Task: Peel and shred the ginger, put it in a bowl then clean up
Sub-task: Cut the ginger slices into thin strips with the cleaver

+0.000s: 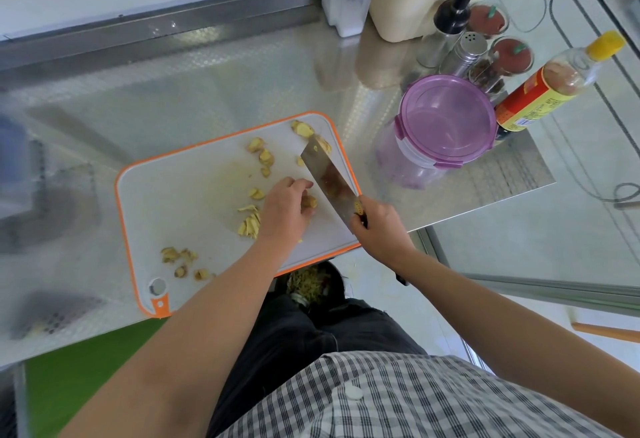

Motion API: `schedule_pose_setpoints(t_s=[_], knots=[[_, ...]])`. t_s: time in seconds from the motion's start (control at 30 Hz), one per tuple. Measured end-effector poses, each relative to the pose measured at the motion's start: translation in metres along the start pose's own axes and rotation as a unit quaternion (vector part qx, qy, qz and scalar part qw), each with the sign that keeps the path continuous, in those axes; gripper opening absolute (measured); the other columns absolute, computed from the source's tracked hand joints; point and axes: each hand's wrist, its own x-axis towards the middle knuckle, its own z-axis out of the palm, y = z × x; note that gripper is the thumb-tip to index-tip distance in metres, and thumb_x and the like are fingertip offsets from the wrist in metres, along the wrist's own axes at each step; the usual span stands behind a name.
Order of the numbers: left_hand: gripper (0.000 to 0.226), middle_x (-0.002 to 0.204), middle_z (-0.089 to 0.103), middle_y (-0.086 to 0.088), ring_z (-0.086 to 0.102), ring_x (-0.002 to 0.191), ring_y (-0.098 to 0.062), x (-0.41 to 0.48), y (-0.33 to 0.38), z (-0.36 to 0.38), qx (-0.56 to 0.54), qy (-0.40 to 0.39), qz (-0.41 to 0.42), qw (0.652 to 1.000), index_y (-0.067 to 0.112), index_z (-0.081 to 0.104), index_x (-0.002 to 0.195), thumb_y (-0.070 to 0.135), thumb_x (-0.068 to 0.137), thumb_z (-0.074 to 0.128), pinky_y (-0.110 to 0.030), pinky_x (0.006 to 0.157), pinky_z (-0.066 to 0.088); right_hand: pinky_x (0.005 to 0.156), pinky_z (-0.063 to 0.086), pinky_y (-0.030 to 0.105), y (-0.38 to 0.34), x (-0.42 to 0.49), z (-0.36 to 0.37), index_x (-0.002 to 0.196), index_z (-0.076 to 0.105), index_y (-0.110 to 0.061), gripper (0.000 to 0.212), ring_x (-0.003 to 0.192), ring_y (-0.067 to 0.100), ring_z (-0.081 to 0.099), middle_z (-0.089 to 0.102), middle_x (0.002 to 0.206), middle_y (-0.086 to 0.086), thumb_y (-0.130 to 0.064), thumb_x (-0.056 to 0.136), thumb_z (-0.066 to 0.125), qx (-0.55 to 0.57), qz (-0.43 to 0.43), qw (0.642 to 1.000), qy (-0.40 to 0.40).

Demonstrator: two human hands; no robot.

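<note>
Head view: we note a steel bench carrying an orange-rimmed cutting board strewn with ginger scraps. The left hand arches over a ginger piece near the board's right edge, fingers curled round it. The right hand grips the cleaver, whose blade tilts just beside the piece. The fist hides the handle.

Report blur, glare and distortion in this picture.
Head view: the far left is smeared and unreadable; the steel counter carries bright glare near the purple-lidded container; wide-angle distortion bows the counter's edges; the cutting board, ginger slices and cleaver are fairly sharp.
</note>
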Motion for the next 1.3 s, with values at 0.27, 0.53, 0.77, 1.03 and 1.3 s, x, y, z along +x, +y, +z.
schedule_pose_setpoints(t_s=[0.27,0.53,0.77,1.03,1.3], knots=[[0.019,0.083,0.064,-0.007,0.058,0.082,-0.027,0.002,0.000,0.007,0.039,0.022,-0.077,0.996,0.012,0.070,0.088,0.025,0.077,0.077,-0.036,0.069,0.045,0.049,0.022,0.031,-0.006,-0.005,0.000,0.069,0.034,-0.007,0.021,0.048,0.016,0.023,0.028,0.055,-0.001,-0.001,0.086,0.047,-0.037,-0.011,0.999,-0.031],[0.009,0.069,0.059,-0.007,0.054,0.072,-0.027,-0.004,0.000,0.011,0.041,0.037,-0.033,0.998,0.014,0.074,0.077,0.022,0.079,0.072,-0.031,0.059,0.035,0.051,0.027,0.031,-0.009,-0.006,0.004,0.072,0.032,-0.009,0.021,0.055,0.025,0.033,0.032,0.060,-0.001,-0.005,0.088,0.044,-0.073,0.000,0.995,-0.062],[0.007,0.077,0.071,0.005,0.058,0.082,-0.023,-0.003,-0.004,0.015,-0.018,0.047,-0.104,0.993,0.032,0.077,0.085,0.034,0.080,0.074,-0.041,0.078,0.044,0.048,0.022,0.030,-0.016,-0.003,0.005,0.068,0.026,-0.016,0.029,0.058,0.026,0.036,0.032,0.063,-0.001,-0.005,0.090,0.041,-0.094,0.025,0.991,-0.092],[0.009,0.083,0.073,0.008,0.050,0.092,-0.022,-0.009,0.006,0.018,0.024,0.083,-0.147,0.985,0.030,0.075,0.089,0.030,0.084,0.067,-0.035,0.085,0.028,0.047,0.022,0.030,-0.018,-0.004,0.005,0.067,0.025,-0.016,0.030,0.058,0.025,0.036,0.033,0.063,0.001,-0.005,0.091,0.041,-0.100,0.029,0.990,-0.098],[0.006,0.081,0.072,0.009,0.053,0.089,-0.022,-0.009,0.005,0.020,-0.007,0.062,-0.163,0.985,0.030,0.074,0.086,0.030,0.084,0.068,-0.035,0.081,0.038,0.052,0.027,0.032,-0.020,-0.001,0.004,0.068,0.027,-0.015,0.028,0.060,0.026,0.038,0.033,0.063,0.001,-0.005,0.090,0.040,-0.099,0.033,0.989,-0.106]])
